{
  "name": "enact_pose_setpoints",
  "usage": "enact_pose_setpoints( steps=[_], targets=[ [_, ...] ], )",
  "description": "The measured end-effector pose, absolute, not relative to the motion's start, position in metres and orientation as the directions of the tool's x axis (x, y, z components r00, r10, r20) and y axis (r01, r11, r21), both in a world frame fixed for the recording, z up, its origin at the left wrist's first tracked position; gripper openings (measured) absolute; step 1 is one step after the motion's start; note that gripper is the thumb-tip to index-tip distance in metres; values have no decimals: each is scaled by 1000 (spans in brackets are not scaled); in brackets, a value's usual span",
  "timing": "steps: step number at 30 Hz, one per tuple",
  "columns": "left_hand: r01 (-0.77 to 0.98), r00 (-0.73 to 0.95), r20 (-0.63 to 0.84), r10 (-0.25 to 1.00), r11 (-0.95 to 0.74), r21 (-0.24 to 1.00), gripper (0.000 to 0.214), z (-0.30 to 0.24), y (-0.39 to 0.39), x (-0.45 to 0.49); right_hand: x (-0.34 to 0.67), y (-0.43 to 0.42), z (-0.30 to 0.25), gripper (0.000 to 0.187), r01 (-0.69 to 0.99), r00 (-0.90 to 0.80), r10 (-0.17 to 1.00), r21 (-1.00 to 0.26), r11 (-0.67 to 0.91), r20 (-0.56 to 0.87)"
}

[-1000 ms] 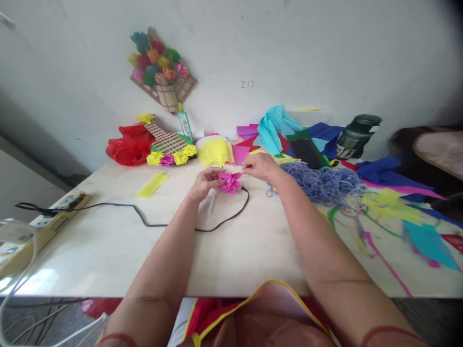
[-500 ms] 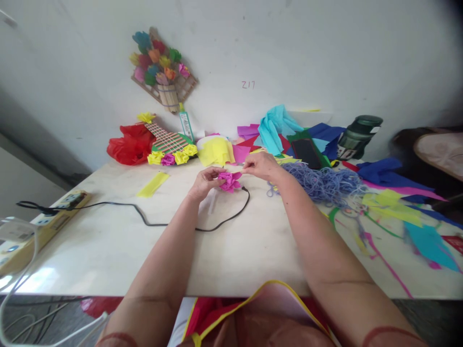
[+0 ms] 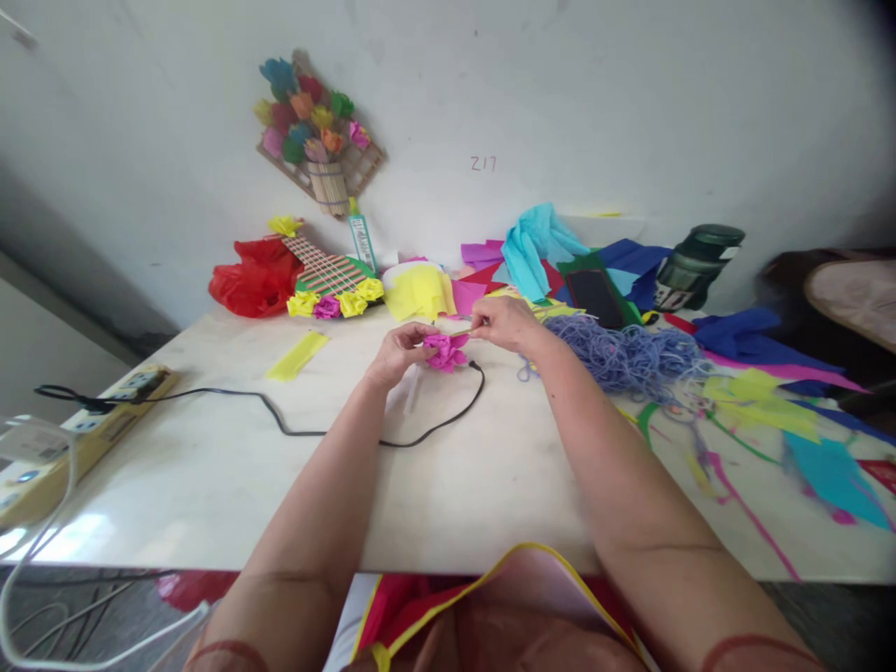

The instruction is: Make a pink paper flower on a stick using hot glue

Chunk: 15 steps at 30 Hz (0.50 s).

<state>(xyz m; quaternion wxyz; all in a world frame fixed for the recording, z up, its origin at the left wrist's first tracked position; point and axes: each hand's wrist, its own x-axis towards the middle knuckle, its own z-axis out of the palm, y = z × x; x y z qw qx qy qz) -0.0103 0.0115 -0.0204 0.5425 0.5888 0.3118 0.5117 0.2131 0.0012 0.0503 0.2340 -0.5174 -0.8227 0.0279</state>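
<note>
Over the middle of the table, my left hand point(image 3: 404, 351) is closed on a magenta paper flower point(image 3: 446, 353), its fingers pinching the left side. My right hand point(image 3: 510, 323) is closed on a thin light-brown stick point(image 3: 460, 332), whose other end lies along the flower's upper edge. A black cord point(image 3: 448, 431) curves over the table and ends just below the flower. A whitish translucent rod point(image 3: 412, 392) pokes out beneath my left hand; what it belongs to is hidden.
A yellow paper strip point(image 3: 298, 356) and a power strip point(image 3: 105, 434) lie left. Behind stand a flower-decorated striped craft point(image 3: 329, 271) and a red plastic bag point(image 3: 256, 280). Tangled blue-purple string point(image 3: 623, 355), a phone point(image 3: 594, 297), a dark green bottle point(image 3: 696, 266) and coloured paper point(image 3: 836, 471) occupy the right.
My right hand has shifted slightly, and more of the stick shows against the flower's upper edge. My left hand keeps its hold on the flower.
</note>
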Motion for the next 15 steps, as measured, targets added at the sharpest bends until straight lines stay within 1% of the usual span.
enact_pose_setpoints(
  steps=[8,15],
  targets=[
    [-194,258,241,936,-194,962,39,-20,11,-8,210,0,51,3,856,-367,852,-224,467,373],
    [-198,249,233,940,-186,962,40,-20,11,-9,210,0,50,3,853,-373,844,-215,475,386]
  ],
)
